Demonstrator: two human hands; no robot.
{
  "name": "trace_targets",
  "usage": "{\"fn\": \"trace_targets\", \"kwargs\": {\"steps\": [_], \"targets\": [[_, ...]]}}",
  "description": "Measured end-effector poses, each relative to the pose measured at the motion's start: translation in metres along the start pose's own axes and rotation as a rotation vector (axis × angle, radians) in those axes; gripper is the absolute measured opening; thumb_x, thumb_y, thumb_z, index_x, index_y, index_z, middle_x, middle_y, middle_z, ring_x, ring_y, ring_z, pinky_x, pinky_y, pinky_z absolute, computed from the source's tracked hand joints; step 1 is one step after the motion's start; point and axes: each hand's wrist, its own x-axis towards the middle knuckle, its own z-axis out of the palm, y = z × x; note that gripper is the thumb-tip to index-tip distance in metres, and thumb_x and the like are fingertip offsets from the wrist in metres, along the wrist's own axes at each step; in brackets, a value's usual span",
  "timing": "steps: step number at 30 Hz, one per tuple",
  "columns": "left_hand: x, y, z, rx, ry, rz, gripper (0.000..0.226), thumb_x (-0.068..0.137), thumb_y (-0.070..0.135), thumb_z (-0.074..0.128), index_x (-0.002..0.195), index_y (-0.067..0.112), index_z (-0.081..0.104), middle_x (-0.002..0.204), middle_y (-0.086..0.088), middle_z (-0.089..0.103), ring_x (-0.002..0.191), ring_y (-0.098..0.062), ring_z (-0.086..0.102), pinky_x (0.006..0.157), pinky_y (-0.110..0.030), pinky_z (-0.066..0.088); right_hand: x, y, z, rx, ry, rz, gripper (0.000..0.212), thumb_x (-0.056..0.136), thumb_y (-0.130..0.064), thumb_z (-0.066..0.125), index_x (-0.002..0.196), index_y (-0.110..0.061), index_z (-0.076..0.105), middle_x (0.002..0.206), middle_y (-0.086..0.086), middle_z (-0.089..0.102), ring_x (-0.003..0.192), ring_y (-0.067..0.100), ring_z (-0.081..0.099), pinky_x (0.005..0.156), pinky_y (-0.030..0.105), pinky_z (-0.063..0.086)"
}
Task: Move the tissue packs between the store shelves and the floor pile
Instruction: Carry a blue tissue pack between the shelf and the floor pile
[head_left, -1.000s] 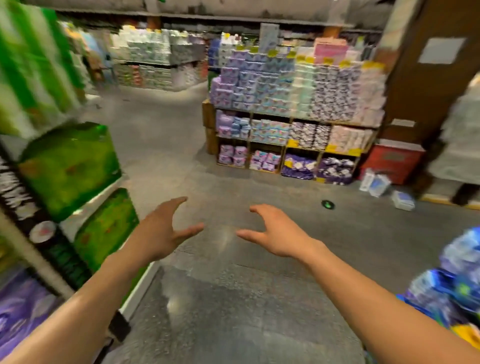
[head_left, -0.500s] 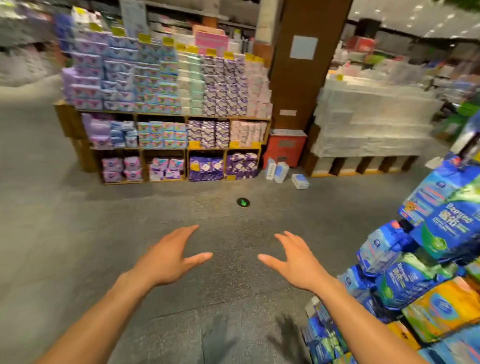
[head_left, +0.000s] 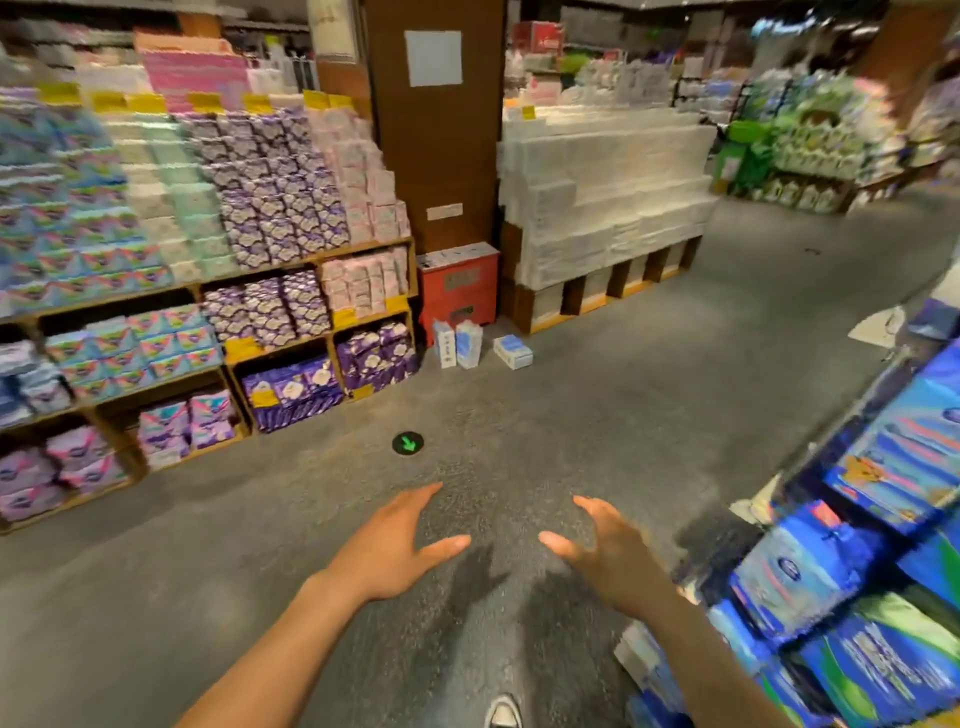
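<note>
The tissue packs nearest you are the blue ones heaped at your right, their closest corner just beside your right forearm; more packs fill the wooden shelves across the aisle at your left. Your left hand and right hand hover over the bare floor, both empty, fingers spread wide and palms turned toward each other, as if sized for one pack. To pick well, I judge you should turn to the heap, take a top pack by its two ends and lift straight up so the slick wrappers beneath don't slide. The heap's edge juts toward your legs and your shoe is near its foot, so step around it. Open room lies ahead: grey aisle around the green arrow marker, with three small boxes by the red cabinet well apart from you
</note>
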Motion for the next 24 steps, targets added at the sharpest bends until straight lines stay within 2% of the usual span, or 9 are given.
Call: {"fn": "trace_targets", "kwargs": {"steps": [2, 4, 8, 11, 14, 17, 20, 24], "targets": [[0.061, -0.005, -0.011, -0.008, -0.004, 0.013, 0.095, 0.083, 0.078, 0.051, 0.158, 0.026, 0.024, 0.162, 0.002, 0.031, 0.145, -0.016, 0.034, 0.117, -0.029, 0.028, 0.055, 0.003, -0.008, 0.046, 0.006, 0.021, 0.129, 0.054, -0.102, 0.041, 0.156, -0.023, 0.031, 0.163, 0.003, 0.030, 0.149, 0.024, 0.029, 0.120, 0.045, 0.030], [0.120, -0.009, -0.028, -0.009, 0.016, 0.003, 0.096, 0.082, 0.077, 0.050, 0.157, 0.024, 0.025, 0.162, 0.000, 0.032, 0.146, -0.018, 0.034, 0.117, -0.031, 0.027, 0.111, -0.002, -0.025, 0.071, -0.002, 0.028, 0.116, 0.065, -0.092, 0.049, 0.156, -0.022, 0.031, 0.161, 0.002, 0.032, 0.147, 0.023, 0.033, 0.119, 0.043, 0.033], [0.225, -0.017, -0.064, 0.003, 0.061, 0.000, 0.116, 0.065, 0.097, 0.032, 0.155, 0.023, 0.030, 0.158, -0.002, 0.038, 0.143, -0.019, 0.038, 0.114, -0.030, 0.031, 0.216, -0.025, -0.060, 0.052, -0.011, -0.016, 0.103, 0.077, -0.079, 0.052, 0.158, -0.022, 0.026, 0.165, 0.002, 0.024, 0.153, 0.023, 0.022, 0.123, 0.044, 0.026], [0.295, -0.033, -0.083, -0.029, 0.080, 0.001, 0.123, 0.060, 0.102, 0.028, 0.155, 0.023, 0.030, 0.158, -0.001, 0.039, 0.142, -0.018, 0.039, 0.114, -0.031, 0.031, 0.289, -0.039, -0.078, 0.046, -0.006, 0.002, 0.096, 0.084, -0.072, 0.057, 0.159, -0.022, 0.023, 0.166, 0.003, 0.021, 0.153, 0.024, 0.021, 0.123, 0.043, 0.025], [0.367, -0.055, -0.096, -0.034, 0.051, -0.009, 0.114, 0.066, 0.097, 0.033, 0.155, 0.026, 0.029, 0.158, 0.001, 0.039, 0.141, -0.018, 0.040, 0.114, -0.032, 0.034, 0.357, -0.050, -0.085, 0.061, -0.018, 0.011, 0.093, 0.086, -0.069, 0.057, 0.159, -0.023, 0.023, 0.165, 0.001, 0.023, 0.151, 0.023, 0.024, 0.122, 0.042, 0.026], [0.449, -0.083, -0.108, -0.028, 0.031, -0.010, 0.108, 0.070, 0.093, 0.037, 0.155, 0.028, 0.029, 0.157, 0.001, 0.039, 0.140, -0.018, 0.042, 0.114, -0.034, 0.036, 0.436, -0.061, -0.087, 0.099, -0.041, 0.036, 0.099, 0.081, -0.073, 0.058, 0.159, -0.021, 0.023, 0.166, 0.003, 0.023, 0.151, 0.022, 0.026, 0.121, 0.040, 0.027], [0.542, -0.113, -0.127, -0.045, -0.001, 0.000, 0.100, 0.075, 0.088, 0.043, 0.155, 0.030, 0.028, 0.158, 0.000, 0.037, 0.135, -0.020, 0.048, 0.112, -0.036, 0.039, 0.526, -0.077, -0.087, 0.085, 0.000, 0.051, 0.092, 0.088, -0.064, 0.061, 0.158, -0.019, 0.025, 0.165, 0.003, 0.025, 0.149, 0.022, 0.029, 0.117, 0.035, 0.028], [0.671, -0.141, -0.176, -0.017, -0.037, 0.061, 0.107, 0.072, 0.089, 0.042, 0.156, 0.025, 0.027, 0.160, -0.002, 0.035, 0.142, -0.022, 0.039, 0.115, -0.036, 0.035, 0.639, -0.112, -0.106, 0.067, 0.060, 0.057, 0.087, 0.089, -0.064, 0.061, 0.155, -0.016, 0.032, 0.159, 0.005, 0.037, 0.145, 0.023, 0.038, 0.112, 0.032, 0.033]]}}
